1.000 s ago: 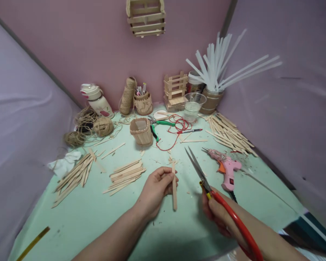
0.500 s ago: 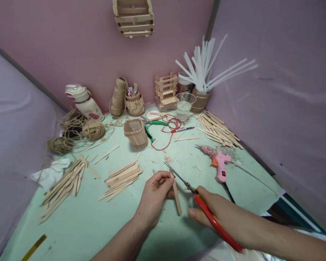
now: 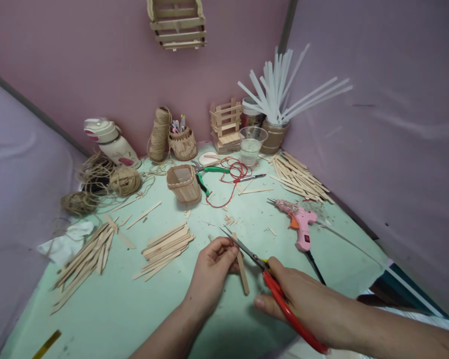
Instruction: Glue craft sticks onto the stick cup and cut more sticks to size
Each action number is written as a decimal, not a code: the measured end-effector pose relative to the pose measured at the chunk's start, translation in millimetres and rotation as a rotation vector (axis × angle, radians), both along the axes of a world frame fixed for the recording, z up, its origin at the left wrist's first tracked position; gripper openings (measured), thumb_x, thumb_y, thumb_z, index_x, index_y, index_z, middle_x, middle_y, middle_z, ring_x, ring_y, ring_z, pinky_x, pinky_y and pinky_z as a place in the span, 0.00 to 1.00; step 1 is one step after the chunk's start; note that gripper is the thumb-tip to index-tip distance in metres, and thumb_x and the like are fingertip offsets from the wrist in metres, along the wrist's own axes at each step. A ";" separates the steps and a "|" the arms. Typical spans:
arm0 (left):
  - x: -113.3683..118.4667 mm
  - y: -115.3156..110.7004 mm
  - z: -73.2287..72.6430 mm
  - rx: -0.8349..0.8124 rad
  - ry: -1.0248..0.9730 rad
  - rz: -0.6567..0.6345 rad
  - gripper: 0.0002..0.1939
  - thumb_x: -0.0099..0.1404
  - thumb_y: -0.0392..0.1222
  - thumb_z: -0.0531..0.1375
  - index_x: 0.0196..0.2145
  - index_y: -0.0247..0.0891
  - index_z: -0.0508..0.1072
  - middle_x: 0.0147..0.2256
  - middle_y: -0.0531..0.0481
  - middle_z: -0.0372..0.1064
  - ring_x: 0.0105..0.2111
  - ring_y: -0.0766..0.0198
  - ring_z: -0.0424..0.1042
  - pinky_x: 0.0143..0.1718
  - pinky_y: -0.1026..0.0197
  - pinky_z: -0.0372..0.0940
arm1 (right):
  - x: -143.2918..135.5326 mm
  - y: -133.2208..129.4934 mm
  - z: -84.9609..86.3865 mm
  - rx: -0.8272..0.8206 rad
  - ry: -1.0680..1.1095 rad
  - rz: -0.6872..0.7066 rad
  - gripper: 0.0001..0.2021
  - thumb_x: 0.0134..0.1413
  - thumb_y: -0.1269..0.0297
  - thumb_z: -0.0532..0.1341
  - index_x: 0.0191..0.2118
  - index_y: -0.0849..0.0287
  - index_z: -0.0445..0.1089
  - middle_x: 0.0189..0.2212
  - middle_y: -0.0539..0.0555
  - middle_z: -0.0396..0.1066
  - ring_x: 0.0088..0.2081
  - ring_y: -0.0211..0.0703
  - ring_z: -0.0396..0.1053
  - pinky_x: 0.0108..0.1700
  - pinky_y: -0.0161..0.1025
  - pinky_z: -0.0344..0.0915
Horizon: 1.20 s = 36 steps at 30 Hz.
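Two hands at work here, both full. The left hand (image 3: 213, 264) pinches one flat wooden stick (image 3: 243, 273) between thumb and fingers near its upper end, the rest slanting down toward the right hand (image 3: 301, 294). That one is wrapped around the handles of the scissors (image 3: 274, 288), blades lying across the stick's tip just past the pinch. Can't tell if the wood is properly between them. My guess: the short pinch is to keep the end steady against the blades, and the glue gun (image 3: 303, 227) sits just beyond the right grip so it's easy to grab.

Head count: one stick held, one pair of scissors, one glue gun. Three main bunches of sticks: a neat stack (image 3: 168, 247) left of the pinch, a looser heap (image 3: 84, 264) farther left, and a spread pile (image 3: 301, 177) beyond the right grip. Too overlapped to count singly. Past the left fingertips, one small wooden basket (image 3: 187, 192) and one green-handled cutter (image 3: 217, 170).
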State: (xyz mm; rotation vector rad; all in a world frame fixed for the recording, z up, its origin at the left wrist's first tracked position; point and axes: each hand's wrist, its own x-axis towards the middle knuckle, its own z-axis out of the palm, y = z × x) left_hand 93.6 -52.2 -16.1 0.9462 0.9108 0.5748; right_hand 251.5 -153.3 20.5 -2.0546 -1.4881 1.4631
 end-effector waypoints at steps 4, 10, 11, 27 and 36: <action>0.4 0.0 1.7 -0.008 0.005 -0.001 0.09 0.58 0.44 0.64 0.30 0.35 0.71 0.27 0.52 0.69 0.28 0.67 0.68 0.32 0.63 0.67 | 0.1 3.6 3.1 -0.028 -0.003 0.016 0.24 0.51 0.38 0.56 0.34 0.56 0.59 0.28 0.52 0.69 0.27 0.42 0.64 0.29 0.37 0.55; 1.2 -1.5 2.6 -0.038 -0.014 0.042 0.11 0.55 0.45 0.66 0.29 0.35 0.71 0.27 0.52 0.70 0.28 0.68 0.69 0.32 0.64 0.67 | 0.5 6.2 5.7 -0.045 0.010 0.033 0.25 0.50 0.36 0.56 0.34 0.56 0.59 0.29 0.53 0.70 0.27 0.42 0.64 0.29 0.37 0.56; 1.3 -1.8 2.8 -0.041 -0.017 0.046 0.11 0.55 0.45 0.66 0.29 0.35 0.71 0.27 0.52 0.70 0.28 0.68 0.69 0.32 0.64 0.67 | 0.7 6.0 6.0 -0.044 0.015 0.027 0.25 0.50 0.36 0.56 0.34 0.57 0.59 0.29 0.53 0.70 0.27 0.42 0.64 0.29 0.37 0.56; 3.1 -1.7 0.8 -0.087 0.004 0.023 0.12 0.52 0.46 0.67 0.28 0.34 0.74 0.24 0.51 0.70 0.25 0.67 0.69 0.29 0.64 0.68 | -2.0 2.3 -2.9 -0.049 0.028 -0.020 0.26 0.50 0.35 0.55 0.35 0.57 0.61 0.28 0.54 0.69 0.26 0.41 0.62 0.27 0.36 0.54; 2.3 0.7 -2.9 -0.145 0.042 -0.011 0.15 0.51 0.47 0.68 0.29 0.32 0.74 0.25 0.49 0.69 0.24 0.67 0.69 0.29 0.62 0.68 | -6.3 8.7 -3.9 -0.125 0.099 -0.109 0.20 0.57 0.43 0.52 0.30 0.57 0.61 0.25 0.52 0.68 0.24 0.40 0.62 0.26 0.36 0.54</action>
